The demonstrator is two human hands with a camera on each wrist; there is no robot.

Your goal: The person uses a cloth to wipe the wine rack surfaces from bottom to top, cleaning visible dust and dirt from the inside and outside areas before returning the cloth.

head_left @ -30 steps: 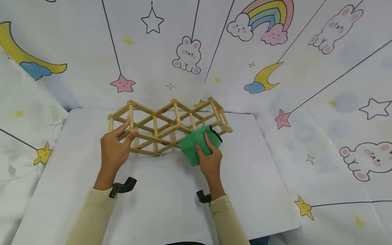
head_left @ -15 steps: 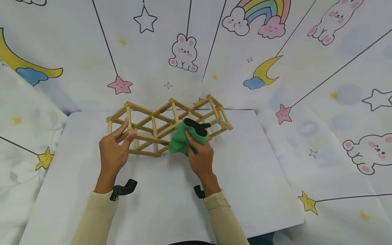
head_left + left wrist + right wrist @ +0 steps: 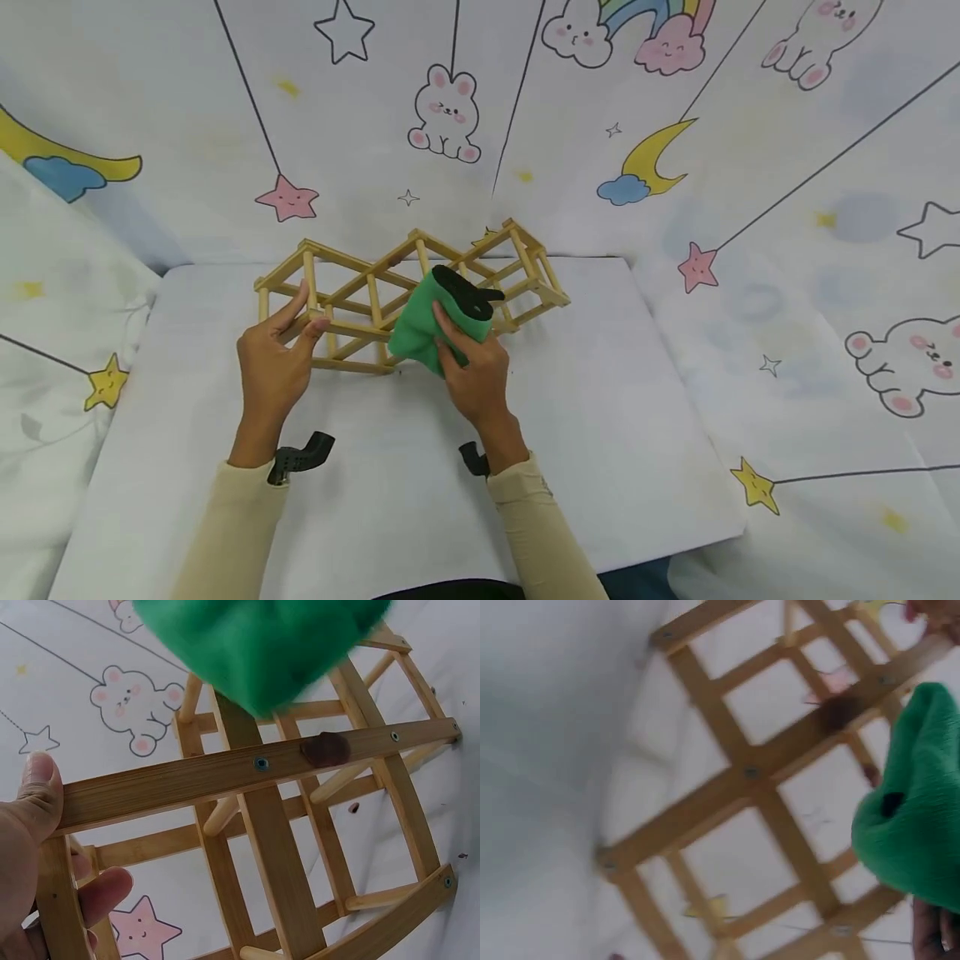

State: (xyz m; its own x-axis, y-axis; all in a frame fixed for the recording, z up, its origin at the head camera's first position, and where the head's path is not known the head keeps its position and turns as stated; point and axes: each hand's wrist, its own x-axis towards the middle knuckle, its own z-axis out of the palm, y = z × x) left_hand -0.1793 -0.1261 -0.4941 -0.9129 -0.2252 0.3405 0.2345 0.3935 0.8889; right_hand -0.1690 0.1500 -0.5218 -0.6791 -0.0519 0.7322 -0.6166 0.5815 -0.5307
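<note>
A wooden lattice rack (image 3: 356,330), like a folding wine rack, stands at the back of the white table. My left hand (image 3: 273,367) grips its left end, thumb on one side of a bar and fingers on the other. My right hand (image 3: 476,375) holds a bunched green cloth (image 3: 426,321) with a black edge over the rack's middle. In the left wrist view, the cloth (image 3: 262,645) hangs over the bars near a dark spot (image 3: 326,749) on one slat. Whether it touches the wood there, I cannot tell. The cloth (image 3: 919,817) hides most of my right fingers.
Behind the table hangs a white curtain (image 3: 360,150) printed with rabbits, stars and moons. The white tabletop (image 3: 622,433) extends in front of the rack, its right edge near the curtain. Small dark specks (image 3: 462,856) lie near the rack.
My right hand has moved left along the rack with the green cloth, from its right part to the middle. The cloth's black edge has turned upward. My left hand keeps its grip.
</note>
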